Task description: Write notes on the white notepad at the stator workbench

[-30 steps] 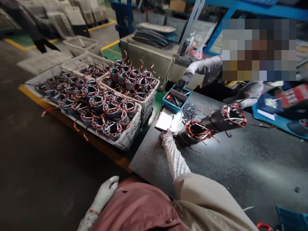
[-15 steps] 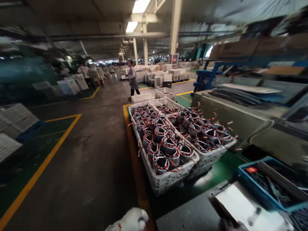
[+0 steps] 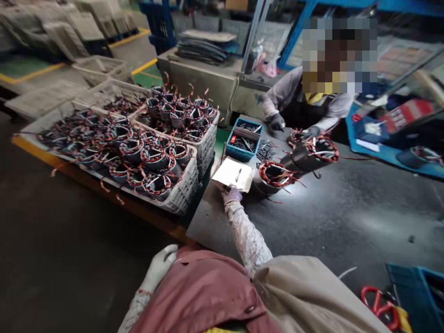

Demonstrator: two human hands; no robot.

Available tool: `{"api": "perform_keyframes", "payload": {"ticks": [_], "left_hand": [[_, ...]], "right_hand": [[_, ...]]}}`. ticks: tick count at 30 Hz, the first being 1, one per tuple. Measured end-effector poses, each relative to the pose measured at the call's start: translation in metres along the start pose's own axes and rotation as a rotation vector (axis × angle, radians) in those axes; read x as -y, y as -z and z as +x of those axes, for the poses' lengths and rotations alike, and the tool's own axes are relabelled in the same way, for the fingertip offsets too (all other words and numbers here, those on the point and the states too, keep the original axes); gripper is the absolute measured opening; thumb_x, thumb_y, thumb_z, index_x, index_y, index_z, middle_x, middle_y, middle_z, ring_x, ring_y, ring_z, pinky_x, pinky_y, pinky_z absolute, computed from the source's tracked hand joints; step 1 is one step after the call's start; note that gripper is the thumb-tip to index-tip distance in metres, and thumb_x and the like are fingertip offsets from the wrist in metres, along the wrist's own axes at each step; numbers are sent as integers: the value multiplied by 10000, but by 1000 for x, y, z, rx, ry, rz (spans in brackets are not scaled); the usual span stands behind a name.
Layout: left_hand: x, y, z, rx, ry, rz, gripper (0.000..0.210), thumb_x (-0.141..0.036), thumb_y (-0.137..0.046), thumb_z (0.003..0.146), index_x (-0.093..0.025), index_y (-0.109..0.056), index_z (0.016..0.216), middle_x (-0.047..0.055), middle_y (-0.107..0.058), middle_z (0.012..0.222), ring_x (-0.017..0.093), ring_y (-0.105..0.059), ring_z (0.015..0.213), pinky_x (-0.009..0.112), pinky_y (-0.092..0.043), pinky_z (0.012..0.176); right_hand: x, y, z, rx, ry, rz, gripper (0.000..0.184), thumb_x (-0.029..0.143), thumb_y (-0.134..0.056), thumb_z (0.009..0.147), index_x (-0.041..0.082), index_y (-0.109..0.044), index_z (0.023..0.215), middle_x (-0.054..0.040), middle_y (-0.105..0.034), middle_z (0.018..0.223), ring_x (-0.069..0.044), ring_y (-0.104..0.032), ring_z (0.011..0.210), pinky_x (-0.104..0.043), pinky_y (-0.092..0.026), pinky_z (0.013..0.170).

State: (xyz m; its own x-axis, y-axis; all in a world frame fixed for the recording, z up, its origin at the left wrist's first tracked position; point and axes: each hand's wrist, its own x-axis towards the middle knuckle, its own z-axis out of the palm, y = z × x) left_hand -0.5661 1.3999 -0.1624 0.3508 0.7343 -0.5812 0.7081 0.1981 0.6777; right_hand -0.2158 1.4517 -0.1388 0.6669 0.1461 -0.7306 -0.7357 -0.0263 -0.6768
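My right hand [image 3: 232, 195], in a pale purple glove, grips the near edge of a white notepad [image 3: 225, 172] at the table's left corner. A dark pen [image 3: 238, 175] lies on the notepad. Low beside my maroon clothing hangs my left hand [image 3: 161, 263], white-gloved, its fingers curled together with nothing visible in them. Right of the notepad, a motor stator [image 3: 274, 178] with red and copper windings stands on the table. Another stator [image 3: 307, 155] lies tilted just behind it.
White crates [image 3: 182, 194] full of stators stand left of the dark table [image 3: 347, 199]. A blue bin [image 3: 243, 138] holds small dark parts. Across the table, a co-worker's gloved hands [image 3: 310, 132] are at a stator. Red-handled scissors [image 3: 379, 305] lie near right.
My view has swung right and down, bringing the table, the co-worker and my right arm into sight. My left hand stays low at my side.
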Motion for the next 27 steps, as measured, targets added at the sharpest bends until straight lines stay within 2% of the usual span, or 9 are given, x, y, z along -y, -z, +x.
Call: {"api": "perform_keyframes", "payload": {"ticks": [3, 8, 12, 15, 18, 20, 22, 24, 27], "left_hand": [[-10, 3, 10, -1, -46, -31, 604, -533, -504, 640, -123, -706, 1034, 141, -729, 1158, 298, -671, 1127, 416, -492, 1072], [-51, -4, 41, -92, -38, -212, 471, -322, -576, 759, -101, -641, 1170, 140, -691, 1246, 244, -640, 1183, 355, -473, 1086], [-85, -29, 71, 27, 56, -283, 591, -276, -576, 871, -78, -453, 1414, 197, -597, 1371, 249, -647, 1166, 364, -540, 982], [-88, -53, 89, 59, 78, -243, 646, -192, -675, 786, -48, -481, 1384, 211, -632, 1310, 264, -629, 1186, 353, -517, 1003], [-79, -71, 93, 63, 90, -206, 726, -95, -713, 678, -57, -497, 1370, 193, -661, 1258, 271, -619, 1189, 349, -509, 1003], [-74, -77, 91, 118, 83, -210, 638, -82, -678, 673, -66, -559, 1300, 154, -712, 1145, 249, -668, 1079, 332, -545, 929], [-74, -78, 87, 200, 61, -222, 511, -79, -628, 682, -68, -625, 1193, 111, -742, 1013, 213, -700, 925, 308, -567, 843], [-77, -74, 83, 252, 31, -221, 445, -65, -590, 666, -72, -663, 1105, 71, -745, 909, 183, -696, 819, 287, -565, 792], [-84, -63, 80, 243, -19, -169, 388, -32, -595, 571, -103, -716, 933, 0, -706, 725, 180, -670, 734, 283, -554, 759]], "right_hand": [[-29, 14, -22, -43, -151, 66, 206, 119, -519, 822, 194, -488, 1011, 26, -596, 711, -137, -617, 599, -269, -533, 552], [-71, 67, -59, 54, -331, 70, 218, 107, -527, 813, 224, -472, 990, 29, -620, 750, -129, -659, 658, -275, -573, 652], [-97, 101, -77, 115, -442, -44, 129, 132, -496, 865, 229, -464, 945, 27, -610, 730, -125, -667, 673, -263, -570, 684], [-107, 126, -91, 225, -516, -218, 65, 132, -506, 864, 195, -492, 865, -2, -616, 711, -140, -639, 606, -296, -555, 652], [-90, 154, -101, 393, -561, -402, 34, 139, -614, 804, 135, -581, 804, -63, -645, 685, -177, -591, 532, -370, -538, 632], [-64, 164, -97, 479, -347, -622, 62, 147, -658, 788, 125, -647, 845, -84, -679, 735, -208, -630, 636, -403, -540, 744], [-34, 160, -80, 562, 128, -1032, 171, 147, -638, 820, 148, -699, 979, -110, -720, 941, -238, -663, 900, -418, -496, 937], [-9, 146, -56, 673, 612, -1518, 319, 121, -580, 864, 177, -693, 1157, -139, -657, 1246, -272, -584, 1169, -438, -411, 1063], [4, 118, -23, 903, 1019, -2027, 400, 100, -467, 930, 181, -649, 1277, -147, -467, 1492, -327, -394, 1391, -486, -312, 1133]]}}
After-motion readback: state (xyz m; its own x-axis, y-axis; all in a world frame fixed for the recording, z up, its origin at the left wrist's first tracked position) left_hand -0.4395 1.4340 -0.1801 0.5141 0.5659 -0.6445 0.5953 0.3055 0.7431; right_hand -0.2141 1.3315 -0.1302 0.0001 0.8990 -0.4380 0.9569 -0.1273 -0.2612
